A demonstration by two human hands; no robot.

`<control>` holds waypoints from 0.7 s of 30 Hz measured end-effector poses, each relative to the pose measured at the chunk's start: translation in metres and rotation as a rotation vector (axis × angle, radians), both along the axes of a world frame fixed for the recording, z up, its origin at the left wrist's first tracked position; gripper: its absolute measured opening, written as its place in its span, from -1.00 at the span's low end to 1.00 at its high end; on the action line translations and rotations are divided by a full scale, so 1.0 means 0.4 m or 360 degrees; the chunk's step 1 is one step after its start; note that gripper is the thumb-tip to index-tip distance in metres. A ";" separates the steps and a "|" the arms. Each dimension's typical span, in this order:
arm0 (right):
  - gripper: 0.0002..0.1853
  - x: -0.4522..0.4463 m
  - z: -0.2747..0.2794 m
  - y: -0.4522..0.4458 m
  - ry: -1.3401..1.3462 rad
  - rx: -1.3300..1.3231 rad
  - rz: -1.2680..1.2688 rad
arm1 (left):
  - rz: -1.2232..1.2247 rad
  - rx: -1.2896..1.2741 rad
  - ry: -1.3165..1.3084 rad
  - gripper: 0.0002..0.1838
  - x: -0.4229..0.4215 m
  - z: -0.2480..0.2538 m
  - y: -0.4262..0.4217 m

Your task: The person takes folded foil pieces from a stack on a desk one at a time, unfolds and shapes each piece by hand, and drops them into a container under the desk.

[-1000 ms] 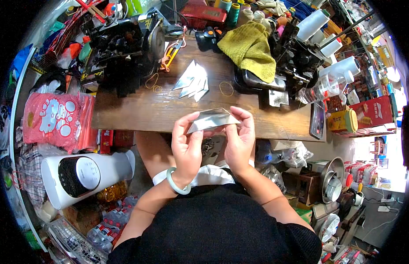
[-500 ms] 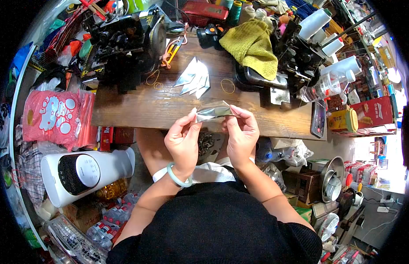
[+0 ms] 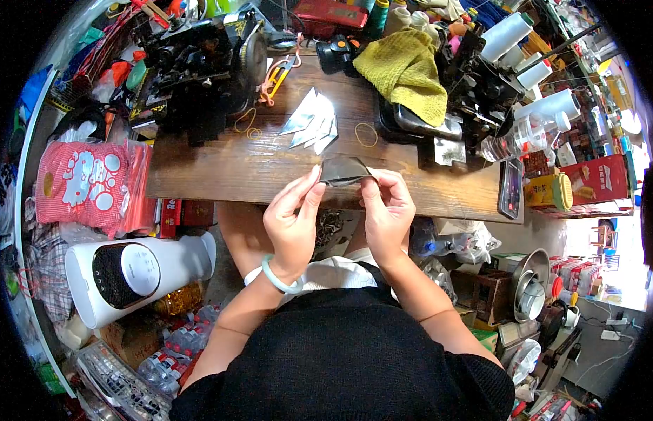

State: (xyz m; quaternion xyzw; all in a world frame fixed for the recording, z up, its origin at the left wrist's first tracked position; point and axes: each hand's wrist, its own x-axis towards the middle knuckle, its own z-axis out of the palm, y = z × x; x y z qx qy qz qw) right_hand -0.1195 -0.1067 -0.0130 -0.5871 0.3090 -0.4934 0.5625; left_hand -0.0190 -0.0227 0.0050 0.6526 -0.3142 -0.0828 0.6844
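Between my two hands, over the front edge of the wooden table (image 3: 200, 175), is a folded silvery sheet (image 3: 343, 170) that looks dark grey now. My left hand (image 3: 293, 217), with a pale bangle at the wrist, pinches its left end between thumb and fingers. The right end is pinched by my right hand (image 3: 388, 214). Several shiny folded silver pieces (image 3: 312, 123) lie in an overlapping group on the table beyond my hands. One rubber band (image 3: 365, 134) rests to their right, and thin yellowish bands (image 3: 248, 125) are to their left.
A black sewing machine (image 3: 200, 70) stands at the back left, near a yellow cutter (image 3: 278, 79). Back right are a green cloth (image 3: 405, 74), a second machine (image 3: 474, 91) and a clear bottle (image 3: 523, 137). A phone (image 3: 509, 188) lies at the table's right end.
The sheet has turned in my fingers, its bright face becoming dark. Both hands have shifted slightly away from my body, with their fingertips now at its two ends.
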 end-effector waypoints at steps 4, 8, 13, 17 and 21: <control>-0.90 -0.014 -0.008 -0.011 0.0125 0.0025 0.0122 | -0.0100 0.0112 0.0094 -0.82 0.022 -0.023 0.022; -0.80 -0.022 0.017 -0.019 0.0069 -0.0055 0.0195 | -0.0188 0.0088 0.0105 -0.80 0.052 -0.009 0.020; -0.82 -0.068 -0.003 -0.014 0.0100 -0.0186 0.0159 | -0.0563 0.0015 -0.0078 -0.61 0.094 -0.006 0.035; -0.82 -0.120 -0.025 -0.005 0.0266 -0.0706 0.0162 | -0.0282 0.0039 -0.0029 -0.61 0.147 -0.017 0.019; -0.86 -0.120 -0.120 0.055 0.0881 -0.0586 0.0620 | -0.0112 0.0541 -0.0680 -0.65 0.228 -0.006 -0.015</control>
